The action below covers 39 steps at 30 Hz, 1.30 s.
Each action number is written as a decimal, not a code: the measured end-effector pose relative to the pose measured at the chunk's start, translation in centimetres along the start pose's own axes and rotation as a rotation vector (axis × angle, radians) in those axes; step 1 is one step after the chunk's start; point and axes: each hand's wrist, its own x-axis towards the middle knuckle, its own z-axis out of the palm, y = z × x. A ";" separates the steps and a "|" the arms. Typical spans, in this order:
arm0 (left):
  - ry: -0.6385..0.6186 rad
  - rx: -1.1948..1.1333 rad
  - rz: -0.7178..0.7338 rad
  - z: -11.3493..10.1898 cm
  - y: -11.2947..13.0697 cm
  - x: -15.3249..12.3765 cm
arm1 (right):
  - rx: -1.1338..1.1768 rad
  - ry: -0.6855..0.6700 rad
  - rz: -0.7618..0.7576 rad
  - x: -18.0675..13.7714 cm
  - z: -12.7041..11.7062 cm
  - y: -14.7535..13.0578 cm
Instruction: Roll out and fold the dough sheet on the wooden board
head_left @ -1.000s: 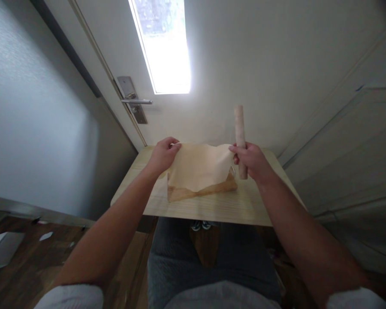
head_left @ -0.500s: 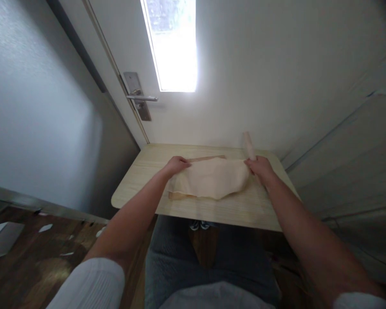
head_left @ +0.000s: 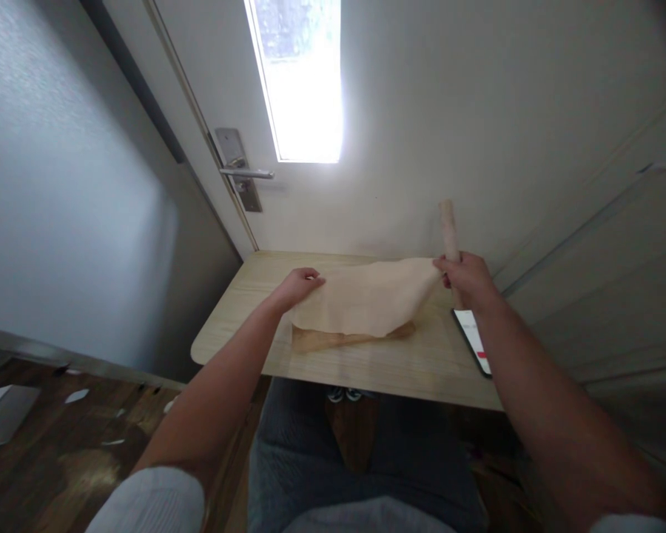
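Note:
A thin beige sheet [head_left: 366, 300], perhaps cloth or paper, is spread between my hands, its right side lifted. Beneath its near edge, a browner sheet [head_left: 338, 342] lies on the tabletop. My left hand [head_left: 298, 287] pinches the beige sheet's left edge, close to the wood. On the other side, my right hand [head_left: 466, 277] is closed on the upper right corner, with a pale narrow rod or roll [head_left: 448, 226] standing up out of the grip. I cannot tell what the rod is made of. Just right of the sheets lies a phone [head_left: 471, 339], partly behind my right forearm.
The small light-wood table [head_left: 227, 318] stands against a pale door with a metal handle [head_left: 247, 174] and a bright window pane [head_left: 308, 89]. A grey panel [head_left: 89, 185] rises on the left. White scraps [head_left: 78, 396] lie on the dark floor.
My right hand has moved right and up, raising the beige sheet's right side and carrying the rod along. More of the browner sheet shows below, and the phone has come into sight.

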 end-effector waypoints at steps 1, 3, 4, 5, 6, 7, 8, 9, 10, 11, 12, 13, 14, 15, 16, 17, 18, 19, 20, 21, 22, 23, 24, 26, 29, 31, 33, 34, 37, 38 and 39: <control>0.015 0.012 -0.014 0.2 0.0 0.2 | -0.061 0.012 0.006 0.4 0.0 0.1; 0.038 0.050 -0.046 0.9 0.0 0.7 | -0.219 0.017 0.026 1.1 0.5 0.7; 0.044 0.072 -0.059 1.2 0.0 0.9 | -0.287 0.013 0.038 1.3 0.8 1.1; 0.046 0.096 -0.069 1.5 -0.1 1.0 | -0.334 0.008 0.048 1.6 1.3 1.5; 0.045 0.119 -0.078 1.7 -0.2 1.1 | -0.361 0.002 0.056 1.8 1.7 1.9; 0.042 0.140 -0.083 1.7 -0.3 1.0 | -0.374 -0.004 0.061 1.9 2.1 2.3; 0.036 0.159 -0.087 1.7 -0.5 0.8 | -0.389 -0.008 0.062 2.0 2.4 2.7; 0.027 0.175 -0.089 1.5 -0.7 0.6 | -0.401 -0.012 0.062 2.0 2.7 3.2; 0.019 0.188 -0.091 1.3 -0.9 0.3 | -0.410 -0.015 0.062 1.9 2.9 3.7; 0.011 0.198 -0.095 1.0 -1.2 0.0 | -0.417 -0.023 0.064 1.8 3.0 4.2; 0.004 0.207 -0.100 0.7 -1.5 -0.4 | -0.421 -0.033 0.068 1.6 3.1 4.8; 0.000 0.212 -0.105 0.4 -1.7 -0.8 | -0.425 -0.046 0.073 1.5 3.2 5.3; -0.002 0.214 -0.111 0.2 -1.9 -1.2 | -0.428 -0.059 0.076 1.3 3.2 5.8; -0.002 0.212 -0.115 0.0 -2.1 -1.5 | -0.433 -0.069 0.077 1.1 3.3 6.2; -0.003 0.207 -0.120 -0.1 -2.2 -1.8 | -0.438 -0.077 0.075 1.0 3.3 6.6; -0.006 0.199 -0.123 -0.1 -2.3 -2.1 | -0.445 -0.081 0.070 0.9 3.4 6.8; -0.007 0.189 -0.126 -0.1 -2.4 -2.3 | -0.453 -0.081 0.062 0.9 3.4 6.9; -0.006 0.177 -0.128 -0.1 -2.4 -2.6 | -0.461 -0.078 0.051 0.9 3.4 6.9; -0.002 0.166 -0.130 0.0 -2.4 -2.8 | -0.470 -0.070 0.040 1.0 3.4 6.8; 0.005 0.154 -0.131 0.0 -2.5 -3.0 | -0.480 -0.059 0.029 1.0 3.4 6.7; 0.013 0.142 -0.131 0.1 -2.6 -3.1 | -0.489 -0.044 0.019 1.1 3.3 6.4; 0.021 0.129 -0.132 0.1 -2.7 -3.3 | -0.497 -0.028 0.011 1.2 3.3 6.2; 0.026 0.115 -0.134 0.2 -2.8 -3.5 | -0.506 -0.011 0.007 1.3 3.1 5.9; 0.037 0.084 -0.139 0.2 -3.1 -4.0 | -0.519 0.016 0.006 1.3 2.8 5.2; 0.056 0.028 -0.144 0.4 -3.5 -4.7 | -0.525 0.037 -0.004 0.7 2.4 4.3; 0.065 -0.013 -0.145 0.6 -3.8 -5.2 | -0.518 0.018 -0.033 -0.2 2.6 3.7; 0.064 -0.055 -0.147 0.9 -3.9 -5.8 | -0.501 -0.047 -0.081 -1.6 3.2 3.2; 0.060 -0.072 -0.151 1.1 -4.0 -6.2 | -0.490 -0.091 -0.107 -2.5 3.7 3.0; 0.022 -0.159 -0.180 1.7 -4.0 -7.3 | -0.464 -0.212 -0.188 -5.2 5.3 2.5; 0.008 -0.189 -0.191 1.9 -4.1 -7.6 | -0.472 -0.233 -0.213 -5.9 5.8 2.3; 0.000 -0.207 -0.200 1.9 -4.1 -7.8 | -0.489 -0.243 -0.236 -6.6 6.3 2.1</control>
